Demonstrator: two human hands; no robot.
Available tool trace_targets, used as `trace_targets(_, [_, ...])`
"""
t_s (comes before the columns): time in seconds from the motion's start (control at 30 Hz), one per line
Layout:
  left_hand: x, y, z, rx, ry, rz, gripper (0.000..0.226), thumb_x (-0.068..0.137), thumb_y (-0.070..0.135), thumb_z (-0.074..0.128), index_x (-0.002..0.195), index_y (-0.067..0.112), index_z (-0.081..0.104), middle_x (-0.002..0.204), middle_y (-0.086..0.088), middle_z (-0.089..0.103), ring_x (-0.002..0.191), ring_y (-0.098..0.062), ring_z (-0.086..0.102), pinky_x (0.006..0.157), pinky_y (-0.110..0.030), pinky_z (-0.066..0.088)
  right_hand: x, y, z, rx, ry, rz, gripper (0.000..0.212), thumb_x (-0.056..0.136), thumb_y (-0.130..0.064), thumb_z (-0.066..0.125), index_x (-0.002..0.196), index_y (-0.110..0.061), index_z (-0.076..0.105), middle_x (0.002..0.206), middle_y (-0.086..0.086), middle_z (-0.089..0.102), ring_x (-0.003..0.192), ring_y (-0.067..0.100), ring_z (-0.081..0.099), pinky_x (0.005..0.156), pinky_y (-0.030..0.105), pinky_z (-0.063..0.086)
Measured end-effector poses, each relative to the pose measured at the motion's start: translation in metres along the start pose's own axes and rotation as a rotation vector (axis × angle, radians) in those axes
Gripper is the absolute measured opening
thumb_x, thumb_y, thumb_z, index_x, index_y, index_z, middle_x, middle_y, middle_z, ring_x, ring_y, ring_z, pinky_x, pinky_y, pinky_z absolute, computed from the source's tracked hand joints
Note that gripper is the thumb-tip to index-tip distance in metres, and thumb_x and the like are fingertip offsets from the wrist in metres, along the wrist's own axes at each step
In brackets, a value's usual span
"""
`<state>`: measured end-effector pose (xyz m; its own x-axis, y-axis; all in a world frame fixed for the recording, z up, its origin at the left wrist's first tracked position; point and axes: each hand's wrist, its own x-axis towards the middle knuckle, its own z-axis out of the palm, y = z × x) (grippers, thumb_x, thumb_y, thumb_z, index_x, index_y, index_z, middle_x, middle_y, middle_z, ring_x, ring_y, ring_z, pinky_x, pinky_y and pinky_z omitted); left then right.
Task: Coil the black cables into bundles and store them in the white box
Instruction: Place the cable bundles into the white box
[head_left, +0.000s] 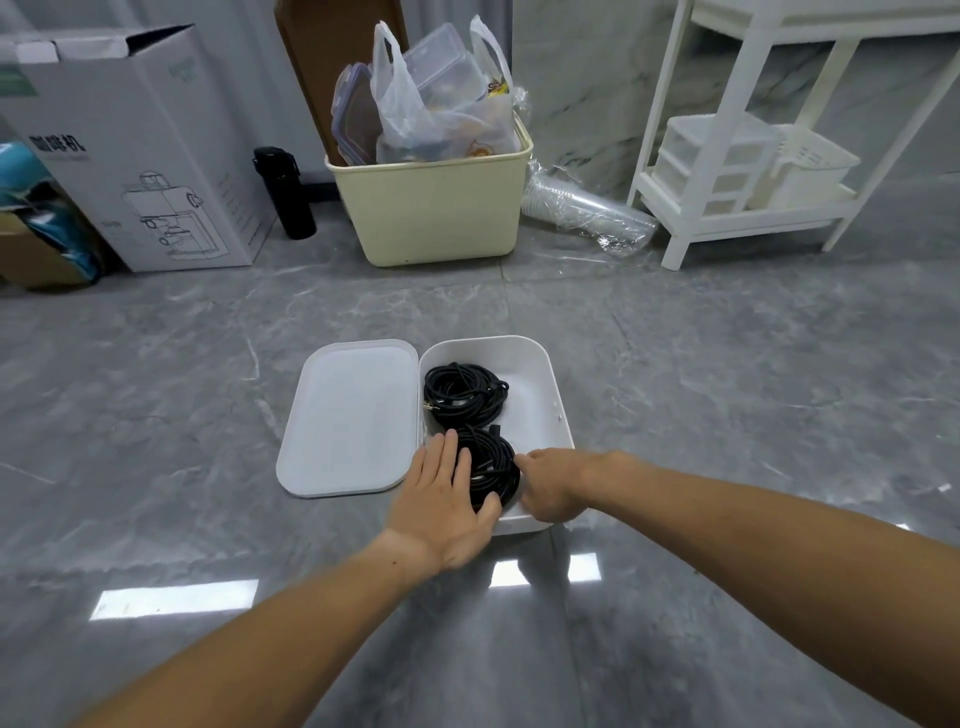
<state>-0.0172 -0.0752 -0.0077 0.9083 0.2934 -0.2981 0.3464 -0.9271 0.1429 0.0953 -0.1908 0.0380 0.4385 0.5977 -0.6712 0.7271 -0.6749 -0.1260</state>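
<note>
Down on the grey floor, the white box (540, 384) holds two black coils: the far bundle (462, 391) lies free, the near bundle (493, 467) is half hidden. Left hand (445, 501) lies flat on it; right hand (551, 483) curls at its edge, fingertips unseen. The lid (350, 418) lies left.

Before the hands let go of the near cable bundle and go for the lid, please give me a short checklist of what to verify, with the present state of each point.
1. Far cable bundle lies fully inside the white box: ok.
2. Near cable bundle sits below the box rim: cannot tell, the hands cover part of it.
3. Left hand presses flat on the near bundle: ok.
4. Right hand grip on that bundle: cannot tell, its fingers are hidden.
5. Lid is off, lying on the floor against the box's left side: ok.
6. No loose cable on the floor around the box: ok.
</note>
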Motion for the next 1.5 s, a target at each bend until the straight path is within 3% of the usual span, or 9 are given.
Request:
trace_targets(0.17, [-0.009, 0.001, 0.005, -0.027, 0.012, 0.005, 0.074, 0.102, 0.052, 0.022, 0.158, 0.009, 0.001, 0.166, -0.010, -0.012, 0.152, -0.022, -0.016, 0.117, -0.032, -0.019, -0.004, 0.000, -0.016, -0.007, 0.066, 0.026, 0.032, 0.103, -0.019, 0.038, 0.127, -0.003, 0.052, 0.132, 0.019, 0.056, 0.120, 0.033, 0.054, 0.085, 0.032, 0.041])
trace_targets(0.23, [-0.006, -0.001, -0.001, -0.117, 0.045, 0.007, 0.073, 0.101, 0.052, 0.023, 0.158, 0.012, 0.001, 0.167, -0.006, -0.009, 0.152, -0.018, -0.013, 0.114, -0.028, -0.019, -0.003, 0.000, -0.026, 0.049, 0.164, 0.048, 0.030, 0.100, -0.016, 0.040, 0.123, -0.002, 0.053, 0.132, 0.022, 0.054, 0.121, 0.035, 0.053, 0.084, 0.032, 0.040])
trace_targets(0.4, [0.023, -0.019, -0.030, -0.154, 0.140, -0.007, 0.069, 0.101, 0.042, 0.027, 0.158, 0.010, 0.005, 0.167, -0.005, -0.004, 0.153, -0.016, -0.008, 0.121, -0.032, -0.009, 0.010, -0.001, -0.042, 0.202, 0.361, -0.036, 0.046, 0.093, -0.013, 0.046, 0.139, -0.009, 0.043, 0.145, 0.012, 0.045, 0.133, 0.031, 0.044, 0.107, 0.037, 0.039])
trace_targets(0.57, [0.042, -0.033, -0.036, -0.098, 0.041, -0.032, 0.067, 0.102, 0.039, 0.024, 0.158, 0.009, 0.001, 0.167, -0.007, -0.007, 0.153, -0.019, -0.010, 0.123, -0.036, -0.007, 0.029, -0.013, -0.044, 0.080, 0.344, -0.129, 0.071, 0.098, -0.019, 0.045, 0.158, -0.006, 0.009, 0.166, 0.009, 0.010, 0.153, 0.020, 0.010, 0.122, 0.030, 0.012])
trace_targets(0.7, [0.050, -0.040, -0.033, -0.052, 0.038, -0.025, 0.066, 0.102, 0.039, 0.023, 0.158, 0.010, 0.003, 0.167, -0.005, -0.004, 0.153, -0.019, -0.008, 0.122, -0.037, -0.006, 0.042, -0.018, -0.043, 0.016, 0.319, -0.138, 0.071, 0.101, -0.022, 0.042, 0.158, -0.007, 0.003, 0.168, 0.009, 0.000, 0.154, 0.018, 0.000, 0.123, 0.031, 0.006])
trace_targets(0.9, [0.050, -0.041, -0.025, -0.065, 0.054, -0.014, 0.065, 0.100, 0.039, 0.026, 0.158, 0.014, 0.009, 0.167, -0.002, 0.002, 0.153, -0.023, -0.002, 0.123, -0.040, -0.004, 0.053, -0.018, -0.040, 0.017, 0.286, -0.141, 0.063, 0.101, -0.021, 0.042, 0.157, -0.009, 0.017, 0.164, 0.006, 0.018, 0.151, 0.021, 0.016, 0.121, 0.034, 0.018])
trace_targets(1.0, [0.054, -0.045, -0.030, -0.023, 0.141, 0.003, 0.056, 0.102, 0.036, 0.031, 0.155, 0.019, 0.027, 0.164, 0.001, 0.020, 0.151, -0.024, 0.014, 0.122, -0.041, 0.007, 0.058, -0.019, -0.040, -0.038, 0.371, -0.145, 0.047, 0.099, -0.017, 0.047, 0.145, -0.011, 0.039, 0.148, 0.007, 0.040, 0.137, 0.026, 0.038, 0.107, 0.037, 0.036])
trace_targets(1.17, [0.067, -0.057, -0.049, 0.046, 0.236, 0.094, 0.036, 0.101, 0.033, 0.045, 0.135, 0.027, 0.055, 0.141, 0.006, 0.050, 0.132, -0.016, 0.043, 0.109, -0.031, 0.025, 0.068, -0.019, -0.043, -0.102, 0.419, -0.158, 0.035, 0.098, -0.011, 0.049, 0.132, -0.010, 0.049, 0.133, 0.007, 0.044, 0.123, 0.029, 0.045, 0.096, 0.038, 0.041])
trace_targets(1.5, [0.076, -0.056, -0.053, 0.171, 0.237, 0.158, 0.038, 0.102, 0.040, 0.043, 0.138, 0.032, 0.053, 0.139, 0.010, 0.054, 0.133, -0.027, 0.038, 0.106, -0.034, 0.026, 0.072, -0.008, -0.050, -0.034, 0.442, -0.197, 0.029, 0.094, -0.004, 0.055, 0.123, -0.005, 0.057, 0.131, 0.008, 0.049, 0.115, 0.028, 0.053, 0.091, 0.038, 0.044])
